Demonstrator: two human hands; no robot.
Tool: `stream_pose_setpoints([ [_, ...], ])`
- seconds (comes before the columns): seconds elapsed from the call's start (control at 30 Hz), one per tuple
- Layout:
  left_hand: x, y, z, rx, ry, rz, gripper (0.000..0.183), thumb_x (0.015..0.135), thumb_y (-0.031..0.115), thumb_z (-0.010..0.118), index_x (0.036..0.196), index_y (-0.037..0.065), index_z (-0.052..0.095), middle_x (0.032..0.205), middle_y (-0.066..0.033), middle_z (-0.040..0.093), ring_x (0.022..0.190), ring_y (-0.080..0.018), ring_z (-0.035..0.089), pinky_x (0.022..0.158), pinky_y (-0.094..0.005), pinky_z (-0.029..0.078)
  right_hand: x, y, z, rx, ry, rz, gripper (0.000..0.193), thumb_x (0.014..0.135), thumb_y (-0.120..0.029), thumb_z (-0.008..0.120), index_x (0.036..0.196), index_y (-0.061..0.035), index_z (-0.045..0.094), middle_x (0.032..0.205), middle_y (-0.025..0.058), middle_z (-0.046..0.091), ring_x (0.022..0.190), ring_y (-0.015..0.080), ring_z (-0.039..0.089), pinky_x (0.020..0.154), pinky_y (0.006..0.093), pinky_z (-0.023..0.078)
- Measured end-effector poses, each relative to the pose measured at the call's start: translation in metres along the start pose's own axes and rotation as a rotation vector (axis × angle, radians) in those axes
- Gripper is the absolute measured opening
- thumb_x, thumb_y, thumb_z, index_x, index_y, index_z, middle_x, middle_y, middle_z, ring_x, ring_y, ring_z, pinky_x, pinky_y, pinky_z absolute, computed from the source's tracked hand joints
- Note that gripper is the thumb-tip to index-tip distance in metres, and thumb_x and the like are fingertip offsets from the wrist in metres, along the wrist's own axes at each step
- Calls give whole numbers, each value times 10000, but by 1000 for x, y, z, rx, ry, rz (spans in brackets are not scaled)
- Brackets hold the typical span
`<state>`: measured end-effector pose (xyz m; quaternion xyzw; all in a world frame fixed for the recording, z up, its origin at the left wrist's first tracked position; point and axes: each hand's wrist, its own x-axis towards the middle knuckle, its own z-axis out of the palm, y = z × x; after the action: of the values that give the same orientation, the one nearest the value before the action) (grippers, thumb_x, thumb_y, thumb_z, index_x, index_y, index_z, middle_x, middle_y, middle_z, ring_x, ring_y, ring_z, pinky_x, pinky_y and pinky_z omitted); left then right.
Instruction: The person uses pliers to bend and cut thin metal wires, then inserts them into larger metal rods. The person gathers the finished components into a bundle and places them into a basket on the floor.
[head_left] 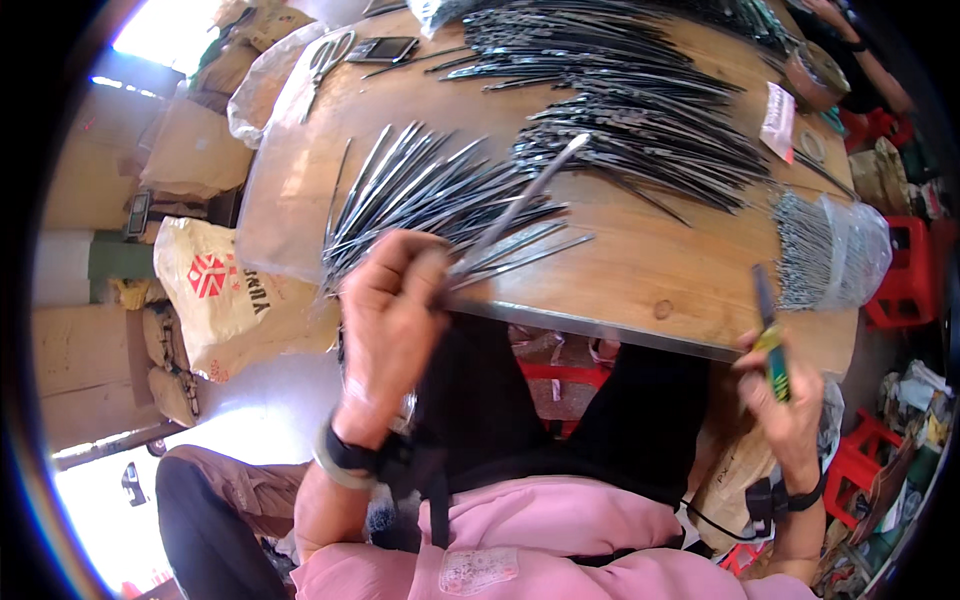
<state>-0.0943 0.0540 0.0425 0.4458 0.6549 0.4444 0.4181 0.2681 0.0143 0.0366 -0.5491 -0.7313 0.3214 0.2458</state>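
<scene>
My left hand (395, 310) is closed in a pinch on a thin dark strip (512, 215), which slants up and to the right and ends in a pale tip. Just under and beyond that hand, a loose fan of dark, shiny thin strips (430, 190) lies on the wooden table (640, 285). My right hand (785, 405) is closed round a knife-like tool (772, 350) with a green and yellow handle. Its narrow dark blade points up, over the table's front right edge. The strip and the tool are well apart.
Larger piles of dark strips (640, 140) cover the table's far side. A bag of thin grey pieces (815, 250) lies at the right; scissors (328, 65) and a phone (385, 50) lie far left. Red stools (905, 270) stand at the right. Another person's arm (870, 60) shows far right.
</scene>
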Motion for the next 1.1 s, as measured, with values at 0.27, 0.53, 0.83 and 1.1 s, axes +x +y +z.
stream_pose_setpoints([
  [0.27, 29, 17, 26, 1007, 120, 738, 289, 844, 107, 679, 1119, 20, 657, 1086, -152, 615, 1040, -334, 562, 917, -404, 417, 34, 54, -43, -740, 265, -217, 255, 717, 59, 663, 969, 65, 622, 1108, 185, 588, 952, 374, 621, 801, 403, 518],
  [0.53, 95, 6, 115, 1006, 122, 881, 179, 800, 69, 695, 973, 59, 654, 1002, -112, 581, 1034, -333, 532, 847, -458, 428, 43, 45, -48, -571, 409, -234, 287, 692, 70, 704, 960, 65, 602, 1127, 197, 602, 952, 386, 630, 808, 396, 520],
  [0.83, 100, 35, 89, 810, -18, 978, 84, 859, 49, 650, 918, 35, 592, 866, -127, 559, 836, -349, 589, 703, -424, 479, 28, -12, -67, -97, 667, -111, 196, 840, -8, 697, 1029, 14, 647, 1143, 106, 620, 851, 139, 617, 764, 288, 511],
  [1.1, 77, 44, 44, 447, -105, 549, 106, 885, 92, 660, 867, 3, 604, 758, -91, 606, 625, -161, 580, 558, -306, 433, 6, 12, -18, 61, 705, 26, 109, 877, -69, 675, 955, 4, 652, 1075, 58, 649, 915, 95, 572, 811, 256, 463],
])
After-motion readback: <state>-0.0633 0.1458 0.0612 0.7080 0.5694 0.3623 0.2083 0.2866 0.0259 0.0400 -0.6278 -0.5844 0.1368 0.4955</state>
